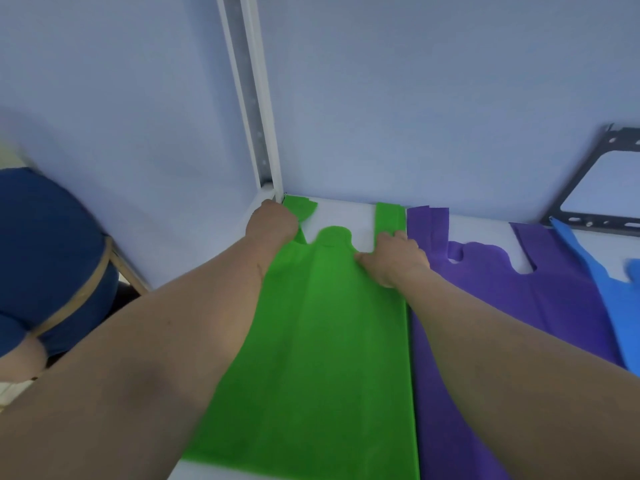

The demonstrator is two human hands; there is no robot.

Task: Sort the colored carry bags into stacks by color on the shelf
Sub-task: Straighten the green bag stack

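Head view shows a green bag lying flat on the white shelf, in the left corner against the white post. The left hand is curled over the bag's left handle; whether it pinches the fabric I cannot tell. The right hand presses with relaxed fingers at the base of the right handle. The cloth looks thin, light and floppy, likely to wrinkle or slide, so the handle loops or top corners seem the best hold. Just beside it on the right lies a purple bag, edges touching, then a blue bag. A dark metal bracket leans against the wall behind them.
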